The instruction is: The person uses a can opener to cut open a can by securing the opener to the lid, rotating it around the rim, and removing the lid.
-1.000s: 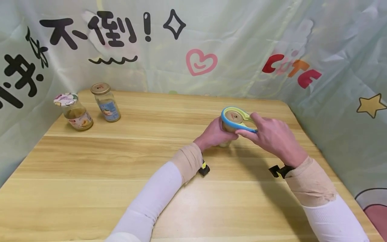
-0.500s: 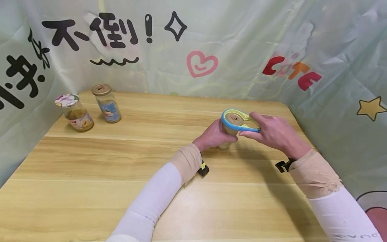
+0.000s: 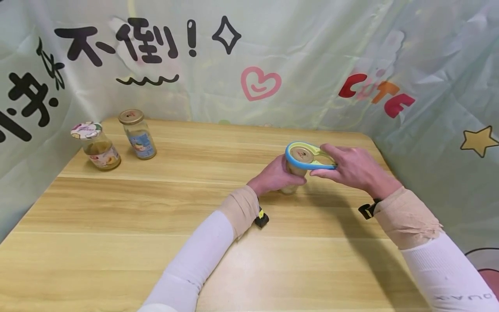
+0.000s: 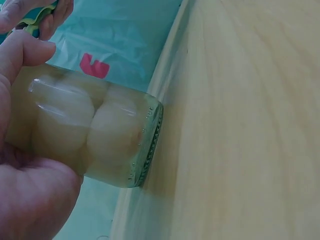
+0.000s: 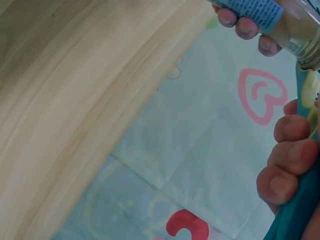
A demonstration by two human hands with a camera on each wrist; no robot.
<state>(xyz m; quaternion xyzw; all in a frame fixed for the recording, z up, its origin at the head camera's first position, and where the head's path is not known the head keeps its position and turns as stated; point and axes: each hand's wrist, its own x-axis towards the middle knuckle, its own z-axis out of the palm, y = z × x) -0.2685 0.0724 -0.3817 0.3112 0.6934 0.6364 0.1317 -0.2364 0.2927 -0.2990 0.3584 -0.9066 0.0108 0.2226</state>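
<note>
My left hand (image 3: 274, 174) grips a glass jar (image 4: 95, 125) around its side. Large pale round pieces in liquid fill it, and a blue label (image 5: 259, 14) shows in the right wrist view. A gold lid (image 3: 302, 154) tops the jar. Around that lid sits the loop of a jar opener (image 3: 312, 166), blue outside and yellow-green inside. Its handles are held by my right hand (image 3: 356, 171), the fingers (image 5: 290, 155) curled around them. The jar leans a little; whether its base touches the table, I cannot tell.
Two more jars stand at the table's far left: one with a patterned lid (image 3: 102, 151), the other with a gold lid and blue label (image 3: 142, 143). A printed cloth (image 3: 292, 39) hangs behind and beside the wooden table (image 3: 128, 208).
My right hand has shifted slightly right, swinging the opener's handles a little outward around the lid. The left hand keeps its grip on the jar. The head view has tilted slightly.
</note>
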